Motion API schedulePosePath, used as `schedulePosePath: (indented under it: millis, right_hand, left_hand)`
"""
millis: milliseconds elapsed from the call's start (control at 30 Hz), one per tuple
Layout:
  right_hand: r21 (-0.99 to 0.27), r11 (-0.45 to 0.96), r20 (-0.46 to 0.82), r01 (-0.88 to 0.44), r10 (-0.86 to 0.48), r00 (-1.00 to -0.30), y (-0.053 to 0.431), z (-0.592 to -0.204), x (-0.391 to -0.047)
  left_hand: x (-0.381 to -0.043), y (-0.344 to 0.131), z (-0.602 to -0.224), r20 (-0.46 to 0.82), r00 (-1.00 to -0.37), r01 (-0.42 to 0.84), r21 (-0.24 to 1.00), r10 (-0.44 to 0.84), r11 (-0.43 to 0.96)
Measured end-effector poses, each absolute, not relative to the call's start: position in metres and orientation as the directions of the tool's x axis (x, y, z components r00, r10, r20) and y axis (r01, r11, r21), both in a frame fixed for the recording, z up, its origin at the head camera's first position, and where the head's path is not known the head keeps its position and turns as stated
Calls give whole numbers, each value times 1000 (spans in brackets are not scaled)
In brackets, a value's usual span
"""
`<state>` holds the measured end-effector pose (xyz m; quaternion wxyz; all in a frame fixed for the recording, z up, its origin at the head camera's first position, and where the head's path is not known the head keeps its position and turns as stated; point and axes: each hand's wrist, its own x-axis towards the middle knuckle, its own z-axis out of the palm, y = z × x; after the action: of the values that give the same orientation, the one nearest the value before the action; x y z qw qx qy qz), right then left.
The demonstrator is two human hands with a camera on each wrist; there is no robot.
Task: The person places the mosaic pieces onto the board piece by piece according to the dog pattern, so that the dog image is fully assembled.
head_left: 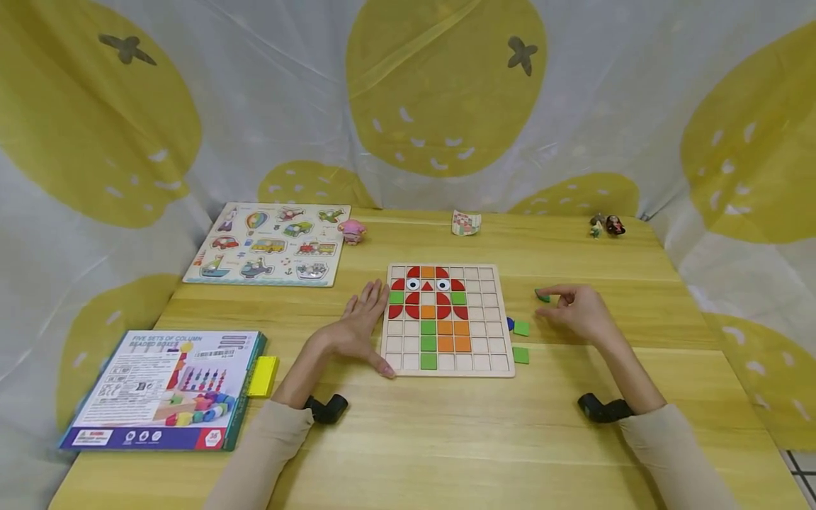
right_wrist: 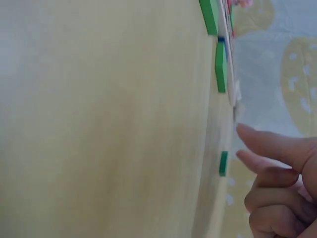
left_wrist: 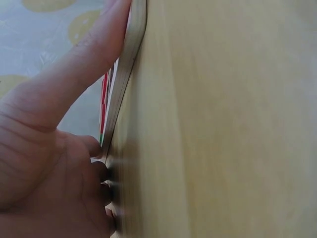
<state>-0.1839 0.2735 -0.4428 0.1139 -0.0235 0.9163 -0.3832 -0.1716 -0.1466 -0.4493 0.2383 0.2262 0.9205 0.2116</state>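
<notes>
A wooden grid board carries red, orange and green flat pieces and two eye pieces. My left hand is spread along its left edge, thumb at the near corner; in the left wrist view the thumb lies against the board's side. To the right of the board, my right hand holds thumb and index finger apart over the table, its other fingers curled. Close to that index fingertip lies a small dark green piece. In the right wrist view this green piece sits on the table, apart from the fingertips.
Two light green squares and a blue piece lie by the board's right edge. A vehicle puzzle, pink toy, patterned card and small figurines stand farther back. At left are a bead-set box and yellow block.
</notes>
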Motion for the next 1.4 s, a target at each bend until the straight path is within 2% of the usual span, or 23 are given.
schedulePosePath:
  millis: [167,667,867,1033,1200,1400]
  right_hand:
    - [-674,731,-200,110,-38,-979,280,-442,-196]
    - [-634,759,-168,149,53,-984,295,-444,-204]
    - [-618,777,-207,119,-14,-978,300,-443,-210]
    - [-666,727,-271,168,-26,-962,302,-447,-210]
    - [-716,678,-256,164,-37,-966,299,-450,-211]
    - [-707,705,-184,58,-103,-977,295,-450,-213]
  left_hand:
    - [-172,-146,-449,-339,-780,329,492,526,806]
    - [-172,-146,-451,-348,-782,328,474,516,817]
    - [-171,-146,-452,-350,-783,318,485,515,814]
    - [-171,-147,-451,-349,-783,316,490,515,812]
    - [-171,-147,-450,-351,-781,318,489,517,812]
    - [-171,-148,-449,-344,-784,323,484,516,813]
